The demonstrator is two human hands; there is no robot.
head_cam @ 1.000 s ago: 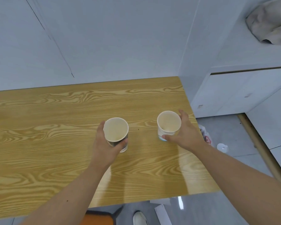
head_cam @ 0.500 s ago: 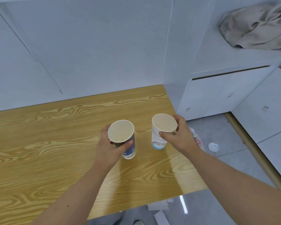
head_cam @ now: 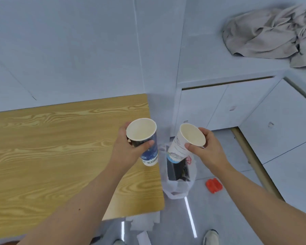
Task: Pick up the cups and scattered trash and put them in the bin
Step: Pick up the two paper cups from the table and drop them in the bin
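Note:
My left hand (head_cam: 126, 152) grips a dark blue paper cup (head_cam: 144, 138), held in the air over the right edge of the wooden table (head_cam: 51, 147). The cup looks empty. My right hand (head_cam: 208, 152) holds a white paper cup (head_cam: 185, 142) with a blue band at its base, tilted, above the bin (head_cam: 177, 171). The bin stands on the floor just right of the table, lined with a white plastic bag, with dark contents inside. White paper scraps (head_cam: 143, 225) lie on the floor below the table's near corner.
A small red object (head_cam: 214, 185) lies on the grey floor right of the bin. White cabinets (head_cam: 245, 110) stand to the right, with a crumpled beige cloth (head_cam: 270, 30) on top. My shoes (head_cam: 210, 237) show at the bottom.
Both hands lifted their cups off the table and carried them right. The white cup has passed the table edge and now hangs over the bin, which has come into view.

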